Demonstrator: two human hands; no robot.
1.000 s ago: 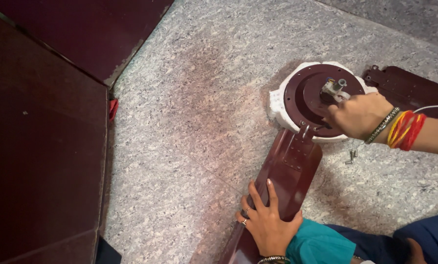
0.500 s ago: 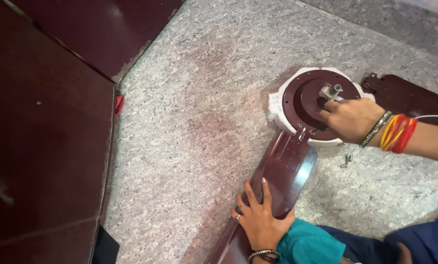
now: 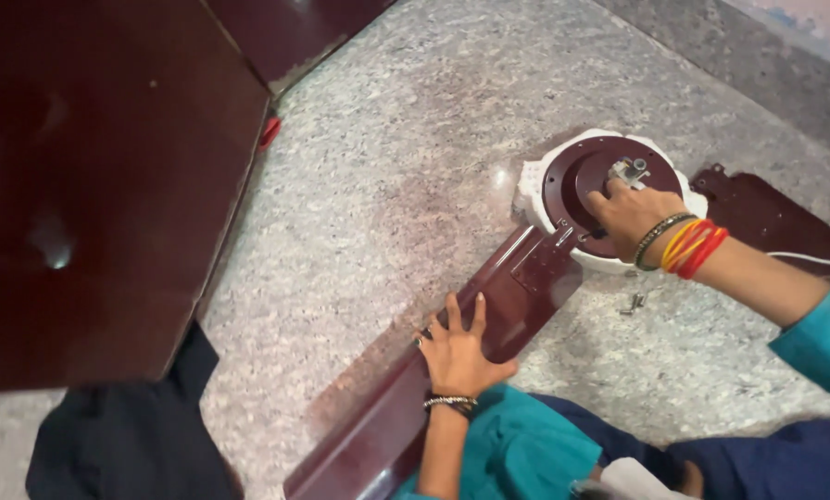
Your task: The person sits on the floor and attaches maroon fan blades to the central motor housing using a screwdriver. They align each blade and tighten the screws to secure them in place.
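Note:
A ceiling fan lies taken apart on a speckled stone floor. Its round maroon motor housing (image 3: 582, 176) with a white rim sits at the upper right, a metal shaft stub (image 3: 632, 169) sticking up from its middle. My right hand (image 3: 630, 215), with bangles at the wrist, rests on the housing near where a long maroon fan blade (image 3: 489, 306) joins it; whether it grips anything is hidden. My left hand (image 3: 457, 350) lies flat, fingers spread, pressing on that blade.
A second maroon blade (image 3: 767, 213) lies right of the housing, with a white cord (image 3: 809, 259) beside it. Small loose screws (image 3: 632, 304) sit on the floor below my right wrist. Dark maroon furniture (image 3: 91, 185) fills the left; a dark cloth (image 3: 128, 444) lies below it.
The view has shifted, so fan and hands sit lower and further left in it. My right hand slid from the shaft side toward the blade joint. My left hand stays pressed on the blade.

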